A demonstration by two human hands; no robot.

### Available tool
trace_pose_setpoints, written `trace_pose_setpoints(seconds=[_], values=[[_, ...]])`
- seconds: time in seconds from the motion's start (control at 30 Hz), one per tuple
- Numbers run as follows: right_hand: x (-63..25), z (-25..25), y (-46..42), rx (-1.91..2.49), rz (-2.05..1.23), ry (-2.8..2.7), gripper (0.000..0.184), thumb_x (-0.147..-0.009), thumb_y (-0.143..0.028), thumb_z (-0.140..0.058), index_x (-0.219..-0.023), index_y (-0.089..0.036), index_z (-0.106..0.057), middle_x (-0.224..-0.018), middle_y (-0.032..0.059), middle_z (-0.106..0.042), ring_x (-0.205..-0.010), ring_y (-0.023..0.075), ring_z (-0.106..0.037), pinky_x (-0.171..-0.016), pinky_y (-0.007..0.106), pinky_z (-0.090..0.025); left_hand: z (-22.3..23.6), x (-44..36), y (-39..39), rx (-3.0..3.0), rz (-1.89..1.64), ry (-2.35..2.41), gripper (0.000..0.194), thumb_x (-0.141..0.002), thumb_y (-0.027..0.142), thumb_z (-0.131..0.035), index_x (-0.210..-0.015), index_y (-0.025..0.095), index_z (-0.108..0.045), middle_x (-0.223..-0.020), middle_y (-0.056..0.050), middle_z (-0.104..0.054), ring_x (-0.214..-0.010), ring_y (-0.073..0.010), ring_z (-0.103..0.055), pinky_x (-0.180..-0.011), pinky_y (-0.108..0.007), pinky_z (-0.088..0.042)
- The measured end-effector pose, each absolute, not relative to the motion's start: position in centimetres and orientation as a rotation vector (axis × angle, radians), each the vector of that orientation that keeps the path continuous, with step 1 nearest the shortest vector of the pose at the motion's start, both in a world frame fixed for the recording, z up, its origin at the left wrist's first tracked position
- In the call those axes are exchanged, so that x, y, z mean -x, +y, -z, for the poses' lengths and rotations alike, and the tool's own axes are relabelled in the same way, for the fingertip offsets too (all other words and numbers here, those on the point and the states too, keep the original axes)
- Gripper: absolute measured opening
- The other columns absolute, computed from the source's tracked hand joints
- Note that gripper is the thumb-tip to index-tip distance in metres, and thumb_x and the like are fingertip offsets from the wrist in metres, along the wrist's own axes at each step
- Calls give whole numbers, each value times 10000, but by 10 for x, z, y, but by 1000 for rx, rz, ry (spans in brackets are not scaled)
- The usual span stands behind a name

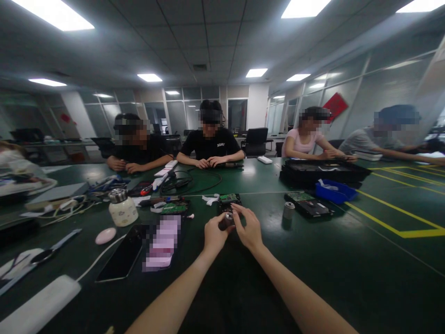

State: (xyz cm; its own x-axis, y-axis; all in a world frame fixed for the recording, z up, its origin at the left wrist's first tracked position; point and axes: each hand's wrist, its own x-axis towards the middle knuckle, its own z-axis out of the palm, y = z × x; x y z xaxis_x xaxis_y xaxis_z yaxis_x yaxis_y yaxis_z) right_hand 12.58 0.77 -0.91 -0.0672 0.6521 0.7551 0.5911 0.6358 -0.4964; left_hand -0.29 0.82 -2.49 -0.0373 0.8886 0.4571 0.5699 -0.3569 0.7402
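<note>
- Left forearm (179, 287): bare, slim and smooth in outline, wider toward the lower edge of the view and narrowing evenly to a slender, bare wrist.
- Right forearm (288, 283): bare as well, with the same long taper down to a narrow, bare wrist.
- Left hand (214, 232): ungloved, compact, its back gently rounded.
- Right hand (249, 228): ungloved, with slim, long fingers (245, 212); the nails are too small to make out clearly.
</note>
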Motion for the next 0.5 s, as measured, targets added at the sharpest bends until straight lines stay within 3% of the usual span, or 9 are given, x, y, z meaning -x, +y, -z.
trace_pose_setpoints(seconds=[0.17, 0.33, 0.5], values=[[-125, 12, 11, 1041, -84, -1777, 222, -854, -302, -517, -1017, -271, -665, -1091, 35, -658, -1025, 215, -581, -917, 394, -402, 27, 4, 9, -1905, -1344, 1552, 447, -667, 108, -677, -1090, 246, -636, -940, -27, -704, -846, -174, -633, -775, -278, -473], [-125, 16, 18, 1089, -82, -1722, 199, -851, -359, -531, -891, -252, -694, -1057, 42, -659, -965, 197, -605, -847, 334, -451, 26, 4, 9, -1906, -1346, 1519, 463, -659, 125, -697, -1102, 242, -630, -950, -35, -702, -878, -189, -629, -792, -290, -471], [-136, 17, 20, 1294, 27, -1567, 265, -892, -367, -456, -960, -227, -670, -1020, 63, -652, -971, 215, -567, -873, 369, -389, 26, 3, 8, -1854, -1361, 1501, 430, -659, 155, -714, -1076, 232, -637, -990, -35, -698, -904, -183, -633, -819, -292, -476]])
